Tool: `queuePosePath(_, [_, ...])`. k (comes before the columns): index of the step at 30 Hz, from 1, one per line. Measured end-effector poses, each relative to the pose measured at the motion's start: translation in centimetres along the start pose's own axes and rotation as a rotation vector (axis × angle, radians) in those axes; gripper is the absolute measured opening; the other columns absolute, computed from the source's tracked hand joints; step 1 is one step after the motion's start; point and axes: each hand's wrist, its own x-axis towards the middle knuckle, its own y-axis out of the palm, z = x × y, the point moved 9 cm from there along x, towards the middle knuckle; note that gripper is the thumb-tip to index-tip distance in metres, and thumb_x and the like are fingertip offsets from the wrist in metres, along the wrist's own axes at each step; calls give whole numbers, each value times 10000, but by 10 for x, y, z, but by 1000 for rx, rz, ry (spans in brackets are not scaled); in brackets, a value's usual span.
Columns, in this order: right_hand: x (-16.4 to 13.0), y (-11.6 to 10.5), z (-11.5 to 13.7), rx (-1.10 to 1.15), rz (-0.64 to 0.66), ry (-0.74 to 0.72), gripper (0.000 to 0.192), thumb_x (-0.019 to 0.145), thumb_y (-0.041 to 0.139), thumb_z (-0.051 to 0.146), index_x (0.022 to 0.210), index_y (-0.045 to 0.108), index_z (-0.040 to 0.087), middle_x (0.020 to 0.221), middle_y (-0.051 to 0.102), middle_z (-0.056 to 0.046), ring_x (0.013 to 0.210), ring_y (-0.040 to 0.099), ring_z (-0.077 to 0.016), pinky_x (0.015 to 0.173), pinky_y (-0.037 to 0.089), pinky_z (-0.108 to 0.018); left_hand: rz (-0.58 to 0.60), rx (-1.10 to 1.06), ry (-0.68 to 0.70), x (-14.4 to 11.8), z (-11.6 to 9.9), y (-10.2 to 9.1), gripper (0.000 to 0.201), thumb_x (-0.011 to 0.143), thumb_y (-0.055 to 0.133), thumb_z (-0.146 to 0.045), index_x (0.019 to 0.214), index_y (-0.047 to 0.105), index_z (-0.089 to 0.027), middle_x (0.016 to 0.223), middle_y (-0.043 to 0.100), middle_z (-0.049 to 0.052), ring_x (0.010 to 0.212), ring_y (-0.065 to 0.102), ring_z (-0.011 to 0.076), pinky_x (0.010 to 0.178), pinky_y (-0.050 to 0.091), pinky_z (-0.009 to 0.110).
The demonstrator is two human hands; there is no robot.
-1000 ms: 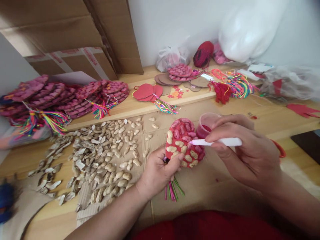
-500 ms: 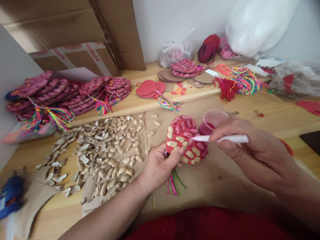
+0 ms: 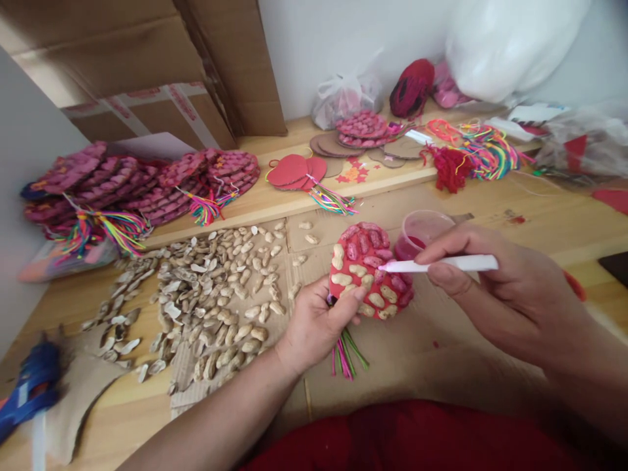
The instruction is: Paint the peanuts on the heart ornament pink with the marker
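My left hand [image 3: 316, 324] grips the lower left edge of a red disc [image 3: 370, 271] covered with peanut shells, some painted pink, some bare. Coloured tassel threads [image 3: 346, 353] hang below my fingers. My right hand [image 3: 505, 294] holds a white brush [image 3: 441, 264] nearly level, its pink tip touching a shell near the disc's middle. A small clear cup of red paint [image 3: 422, 232] stands just behind the disc, above my right thumb.
Loose peanut shells [image 3: 216, 294] cover cardboard to the left. Finished pink discs with tassels [image 3: 137, 190] pile on a raised plank at back left. Red discs [image 3: 294, 171], cardboard circles, thread bundles [image 3: 481, 154] and plastic bags lie behind. A blue glue gun [image 3: 29, 392] is at the lower left.
The brush tip has shifted slightly up and right across the disc's shells. My view has drifted, so everything sits a bit further right; both hands keep their hold.
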Motion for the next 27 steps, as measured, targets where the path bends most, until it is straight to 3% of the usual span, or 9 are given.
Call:
queuePosePath(6, [-1, 3, 14, -14, 74, -104, 73, 925, 600, 290, 991, 619, 315, 970, 688, -14, 1064, 678, -267, 883, 440, -463, -13, -33, -10, 0, 1, -1, 293, 919, 705, -434, 813, 679, -162, 668, 637, -16, 551, 509, 77, 524, 415, 181])
queuePosePath(10, [1, 0, 12, 28, 40, -105, 86, 935, 585, 277, 1011, 620, 299, 1064, 693, -39, 1108, 664, -261, 927, 458, -475, -20, -23, -5, -1, 2, -2, 314, 914, 710, -449, 790, 669, -163, 644, 621, -20, 556, 508, 81, 526, 408, 185])
queuePosePath(21, [2, 3, 16, -25, 45, -143, 83, 924, 599, 253, 999, 612, 286, 969, 672, -30, 1076, 660, -254, 894, 470, -463, -24, -40, 3, 1, 0, -1, 325, 909, 718, -452, 759, 664, -169, 605, 603, -36, 511, 474, 70, 506, 412, 181])
queuePosePath(27, [1, 7, 23, -53, 71, -177, 70, 914, 603, 241, 978, 598, 269, 943, 663, -33, 1162, 624, -270, 991, 446, -498, -26, -63, -18, 1, 1, -1, 332, 900, 726, -461, 754, 664, -169, 611, 613, -34, 506, 483, 67, 511, 432, 177])
